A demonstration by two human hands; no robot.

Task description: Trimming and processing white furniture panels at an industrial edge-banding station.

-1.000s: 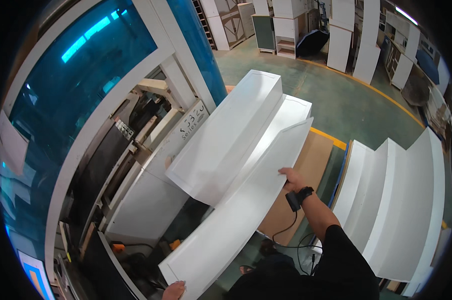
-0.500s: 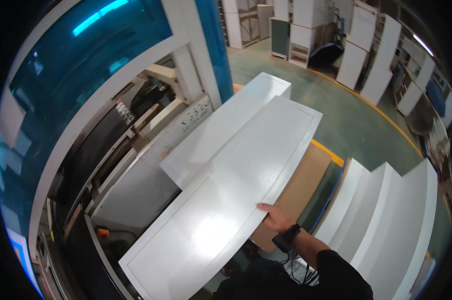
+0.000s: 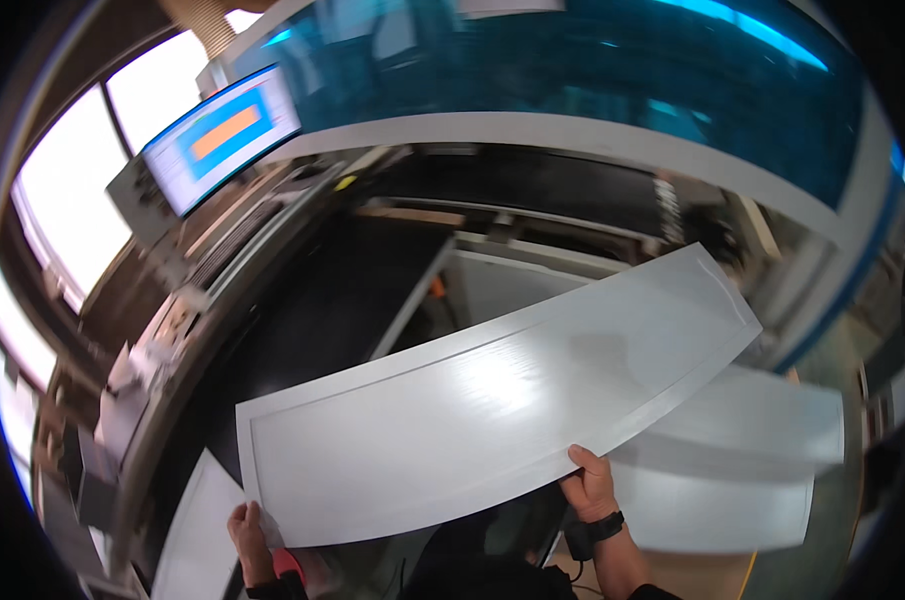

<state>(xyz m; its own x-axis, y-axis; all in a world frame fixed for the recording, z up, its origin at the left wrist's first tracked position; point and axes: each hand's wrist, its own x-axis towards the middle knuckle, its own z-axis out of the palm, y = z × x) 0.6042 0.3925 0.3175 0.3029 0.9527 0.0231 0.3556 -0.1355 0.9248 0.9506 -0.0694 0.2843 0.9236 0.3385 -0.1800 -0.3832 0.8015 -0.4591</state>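
Observation:
A long white cabinet door panel with a framed border is held up in front of me, slanting upward to the right. My right hand is closed on its near long edge, thumb on top and fingers hidden underneath. At the panel's near left corner, my left hand grips the edge. Below and right of it lie more white panels in a stack. Another white panel shows beside my left hand, partly hidden.
Beyond the panel stands a large machine with a blue tinted cover and a black belt bed. A lit monitor hangs at the far left, near bright windows. An orange-handled object sits behind the panel.
My view has swung left toward the machine and the monitor. The panel has turned with me, away from over the other white panels. My left hand has come into sight on its left corner.

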